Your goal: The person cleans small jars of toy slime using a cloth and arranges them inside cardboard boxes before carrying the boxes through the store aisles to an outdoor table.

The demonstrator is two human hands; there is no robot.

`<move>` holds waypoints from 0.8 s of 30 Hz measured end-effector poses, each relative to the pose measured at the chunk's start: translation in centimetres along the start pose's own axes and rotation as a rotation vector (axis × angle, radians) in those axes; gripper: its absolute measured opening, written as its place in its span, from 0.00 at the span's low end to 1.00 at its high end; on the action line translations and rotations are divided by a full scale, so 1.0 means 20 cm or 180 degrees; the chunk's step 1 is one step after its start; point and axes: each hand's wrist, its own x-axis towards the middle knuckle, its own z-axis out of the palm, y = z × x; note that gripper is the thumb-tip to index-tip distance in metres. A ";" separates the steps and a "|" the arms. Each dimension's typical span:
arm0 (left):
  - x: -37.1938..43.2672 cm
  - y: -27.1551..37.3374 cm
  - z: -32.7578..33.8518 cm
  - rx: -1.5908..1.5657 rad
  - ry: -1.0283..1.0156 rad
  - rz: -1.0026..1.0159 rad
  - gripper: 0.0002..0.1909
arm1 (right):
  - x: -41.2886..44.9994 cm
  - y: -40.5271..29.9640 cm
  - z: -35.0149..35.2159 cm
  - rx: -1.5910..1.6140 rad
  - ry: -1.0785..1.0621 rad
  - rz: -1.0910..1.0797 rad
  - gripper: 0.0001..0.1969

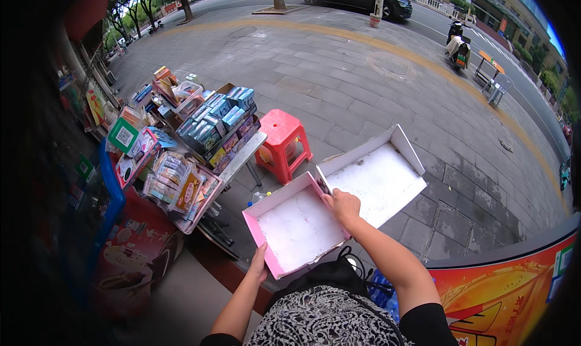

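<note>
Two shallow cardboard boxes with white insides are held in front of my body. My left hand (259, 262) grips the near left side of the pink-edged box (299, 230). At that box's right wall, where it meets the larger white box (374, 180), my right hand (343, 206) is closed on the adjoining walls. Both boxes are tilted and show only dirt marks and scuffs inside. The white box lacks a visible wall on its lower right side. The fingers under the boxes' walls are hidden.
A table (245, 153) at the left bears stacked small blue boxes (218, 114) and packaged goods (168, 176). Beyond the pink box stands a red plastic stool (283, 139). A printed orange panel (504, 287) is at the right, with blue-wrapped bottles (382, 288) beside my body.
</note>
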 end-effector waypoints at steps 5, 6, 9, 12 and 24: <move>0.41 -0.21 0.25 -0.0392 0.0517 0.0327 0.31 | 0.50 0.35 0.25 0.0091 -0.0145 -0.0656 0.16; 0.48 -0.19 0.30 -0.0518 0.0574 0.0211 0.31 | 0.60 0.38 0.26 0.0088 -0.0195 -0.0713 0.16; 0.69 -0.16 0.41 -0.0674 0.0761 0.0140 0.31 | 0.92 0.49 0.34 0.0022 -0.0714 -0.0967 0.15; 1.02 -0.09 0.53 -0.0754 0.1103 0.0268 0.31 | 1.30 0.53 0.40 -0.0082 -0.0952 -0.1064 0.15; 1.98 0.41 0.85 -0.1200 0.1662 0.0247 0.34 | 2.80 0.55 0.59 -0.0347 -0.0965 -0.2206 0.06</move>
